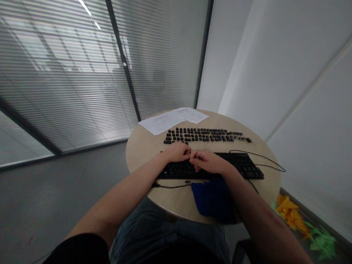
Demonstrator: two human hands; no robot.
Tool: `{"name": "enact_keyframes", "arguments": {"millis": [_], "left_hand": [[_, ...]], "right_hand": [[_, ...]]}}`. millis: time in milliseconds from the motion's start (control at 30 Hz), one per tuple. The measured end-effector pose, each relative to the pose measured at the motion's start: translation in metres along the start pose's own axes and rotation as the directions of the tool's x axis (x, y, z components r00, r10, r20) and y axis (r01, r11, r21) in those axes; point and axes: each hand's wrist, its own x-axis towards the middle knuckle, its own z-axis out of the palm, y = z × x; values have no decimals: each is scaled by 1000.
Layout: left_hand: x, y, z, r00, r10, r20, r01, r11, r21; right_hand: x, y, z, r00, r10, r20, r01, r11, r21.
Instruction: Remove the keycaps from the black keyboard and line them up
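Note:
A black keyboard (176, 170) lies across the round table in front of me. My left hand (179, 151) is over the keyboard's upper edge, its fingers bent and closed. Against it, over the middle of the board, is my right hand (209, 160), fingers curled in a pinch; the fingertips of both hands nearly meet. Whatever they hold, if anything, is too small or hidden to name. Just beyond the hands, loose black keycaps (203, 138) lie in rows, a few of them close to my left fingers.
Printed sheets of paper (165, 121) lie at the table's (137, 150) far left. A blue cloth (211, 198) is at the near edge, below my right wrist. A black cable (271, 161) loops off the right side. Orange and green pieces (293, 214) lie on the floor by the wall.

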Motion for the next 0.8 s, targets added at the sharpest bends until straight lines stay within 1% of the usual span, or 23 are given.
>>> {"name": "enact_keyframes", "arguments": {"millis": [67, 167, 233, 300, 367, 433, 467, 533, 600, 700, 800], "left_hand": [[0, 0, -1, 1000, 1, 9, -1, 1000, 1], [0, 1, -2, 1000, 3, 11, -3, 1000, 15], [0, 2, -3, 1000, 12, 10, -12, 999, 34], [0, 3, -4, 1000, 21, 11, -22, 999, 48], [0, 5, -4, 999, 27, 24, -28, 998, 55], [-1, 6, -4, 999, 30, 33, -32, 998, 51], [-1, 7, -5, 999, 33, 33, -35, 998, 46], [-1, 8, -5, 999, 40, 20, -41, 999, 36], [-2, 8, -6, 999, 47, 8, -47, 998, 29], [-2, 7, -7, 999, 51, 9, -51, 998, 25], [-2, 5, -8, 999, 46, -19, -46, 999, 29]], "right_hand": [[-1, 1, -1, 1000, -10, -16, 10, 1000, -2], [-1, 2, -1, 999, 1, -46, 1, 999, 42], [0, 3, 0, 998, 28, -62, -22, 995, 98], [-1, 3, 0, 995, 58, -84, -41, 981, 190], [-5, 1, -4, 982, 74, -177, -13, 947, 321], [-11, -1, -10, 942, 84, -324, 65, 905, 421], [-14, -2, -14, 919, 90, -384, 97, 892, 442], [-19, 0, -20, 897, 109, -429, 101, 893, 438], [-19, 5, -22, 900, 131, -415, 62, 905, 420], [-12, 15, -21, 898, 158, -411, 24, 914, 406], [-2, 25, -15, 878, 196, -436, -19, 926, 378]]}}
